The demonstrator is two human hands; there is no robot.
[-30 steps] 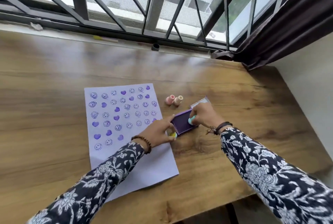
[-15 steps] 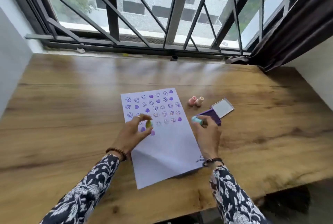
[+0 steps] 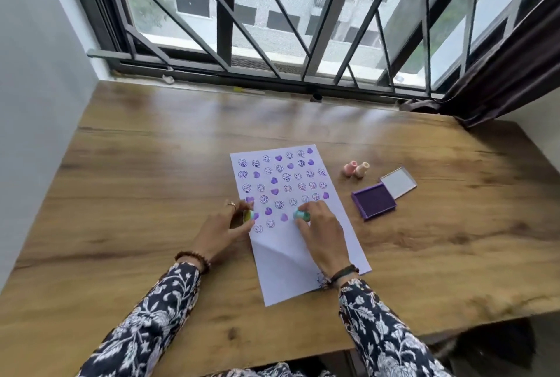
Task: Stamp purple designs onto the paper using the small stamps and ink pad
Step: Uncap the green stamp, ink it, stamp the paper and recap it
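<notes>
Both hands are working over the paper (image 3: 298, 243), which is lying on the wooden tabletop (image 3: 136, 182) covered in purple smileys and hearts. The right hand (image 3: 321, 232) is pinching a blue-green stamp (image 3: 301, 215) in its fingers (image 3: 306, 226), pressing it down on the sheet's lower rows. The left hand (image 3: 222, 229) is gripping a yellow-green stamp (image 3: 248, 215) at the paper's left edge. The open ink pad (image 3: 374, 201) is sitting just right of the paper, with two pink stamps (image 3: 356, 168) lying beyond it.
</notes>
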